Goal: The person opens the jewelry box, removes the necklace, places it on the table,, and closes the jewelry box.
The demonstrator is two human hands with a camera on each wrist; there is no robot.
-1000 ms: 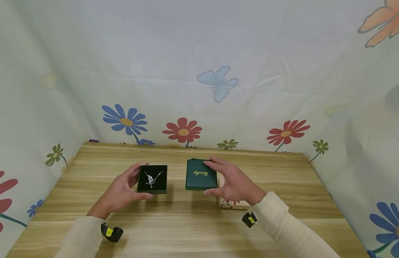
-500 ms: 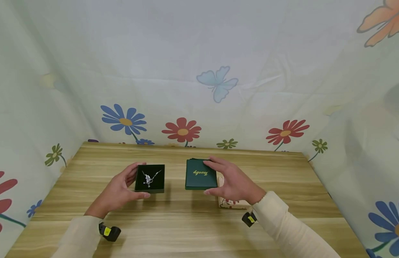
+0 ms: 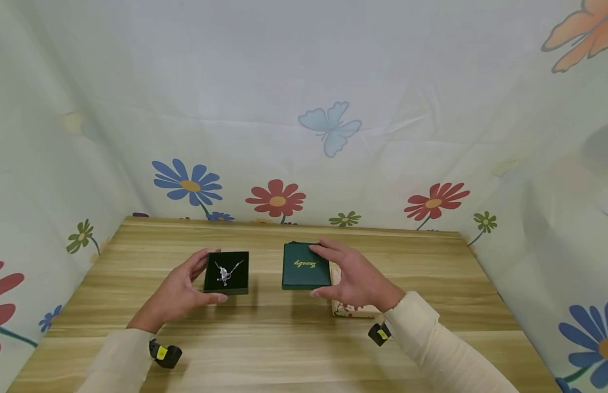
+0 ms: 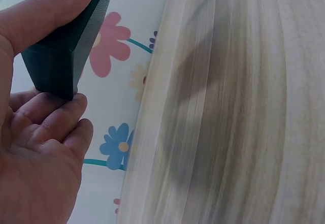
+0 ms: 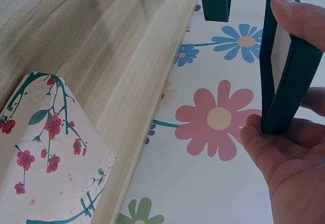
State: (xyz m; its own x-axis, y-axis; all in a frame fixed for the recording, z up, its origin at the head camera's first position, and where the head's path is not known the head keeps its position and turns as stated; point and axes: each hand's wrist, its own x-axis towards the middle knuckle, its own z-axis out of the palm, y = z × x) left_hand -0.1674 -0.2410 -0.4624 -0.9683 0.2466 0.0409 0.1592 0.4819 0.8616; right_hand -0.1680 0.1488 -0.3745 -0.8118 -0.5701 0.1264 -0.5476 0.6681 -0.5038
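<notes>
My left hand [image 3: 178, 289] holds a small dark green jewelry box [image 3: 238, 283] by its side edges, thumb along the near edge. A silver necklace [image 3: 224, 274] with a pendant lies on the box's black lining. In the left wrist view the box [image 4: 51, 69] is raised above the table, pinched between thumb and fingers. To the right, my right hand [image 3: 359, 278] grips the matching green lid [image 3: 296, 277], whose gold lettering reads "Jewelry" upside down. The right wrist view shows the pale hollow underside of the lid [image 5: 300, 79]. Box and lid are apart, side by side.
A cream box with red blossoms [image 3: 355, 311] sits on the table below my right hand, partly covered by it. The wooden table [image 3: 264, 349] ends at a white cloth backdrop [image 3: 225, 125] printed with flowers and butterflies. Wrist cameras [image 3: 167, 356] hang from both sleeves.
My left hand has drifted slightly left with the jewelry box and necklace, widening the gap to the lid. My right hand and the lid stay almost still.
</notes>
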